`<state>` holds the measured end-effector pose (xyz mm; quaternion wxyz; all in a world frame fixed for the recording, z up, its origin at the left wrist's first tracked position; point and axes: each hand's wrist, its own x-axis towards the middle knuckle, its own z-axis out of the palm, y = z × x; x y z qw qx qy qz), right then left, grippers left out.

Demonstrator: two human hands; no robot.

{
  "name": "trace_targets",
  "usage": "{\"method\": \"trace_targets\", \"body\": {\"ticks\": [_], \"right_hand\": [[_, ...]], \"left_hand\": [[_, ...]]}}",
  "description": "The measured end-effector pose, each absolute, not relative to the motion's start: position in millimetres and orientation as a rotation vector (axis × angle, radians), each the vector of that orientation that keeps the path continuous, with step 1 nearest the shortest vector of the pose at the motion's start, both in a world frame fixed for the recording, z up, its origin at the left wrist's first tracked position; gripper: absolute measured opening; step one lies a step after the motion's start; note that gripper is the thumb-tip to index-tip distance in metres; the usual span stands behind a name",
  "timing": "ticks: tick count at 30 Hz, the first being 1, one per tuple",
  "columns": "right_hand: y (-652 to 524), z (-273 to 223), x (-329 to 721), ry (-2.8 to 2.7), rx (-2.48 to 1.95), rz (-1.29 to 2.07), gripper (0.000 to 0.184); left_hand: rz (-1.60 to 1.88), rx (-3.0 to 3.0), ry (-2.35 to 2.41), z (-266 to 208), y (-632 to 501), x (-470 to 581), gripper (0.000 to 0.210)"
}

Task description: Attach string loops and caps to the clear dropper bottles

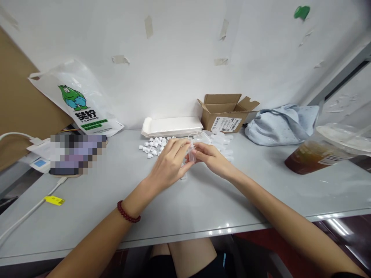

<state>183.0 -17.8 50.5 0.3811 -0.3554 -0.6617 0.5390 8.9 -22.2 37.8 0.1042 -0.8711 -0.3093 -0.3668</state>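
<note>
Between my two hands, just above the grey table, is a small translucent plastic bottle (pixel 191 155). My left hand (pixel 171 160) pinches it near its top, with a red bead bracelet on the wrist. My right hand (pixel 213 156) closes on the bottle from the other side. Fingers cover the top, so I cannot tell whether a cap is on it. A pile of small white caps (pixel 155 144) lies beyond my left hand. More translucent bottles (pixel 222 141) lie heaped beyond my right hand. Another small clear piece (pixel 183 177) rests on the table beneath my left fingers.
White padded envelopes (pixel 174 125) and an open cardboard box (pixel 224 116) stand against the wall. To the right are a blue cloth bag (pixel 282 124) and a drink cup (pixel 313 152). At left are a plastic bag (pixel 78 98), a blurred-out device (pixel 78 154) and a white cable (pixel 29 210).
</note>
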Motion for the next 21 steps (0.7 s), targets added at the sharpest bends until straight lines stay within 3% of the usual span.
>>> {"method": "trace_targets", "body": {"ticks": [13, 21], "right_hand": [[-11.7, 61.5, 202.4, -2.154, -1.207, 1.407, 0.022], [-4.8, 56.3, 209.3, -2.338, -1.256, 1.379, 0.021]], "left_hand": [[-1.077, -2.807, -1.050, 39.5, -29.2, 13.4, 0.029], [-0.700, -3.148, -1.353, 45.7, -30.2, 8.0, 0.035]]}}
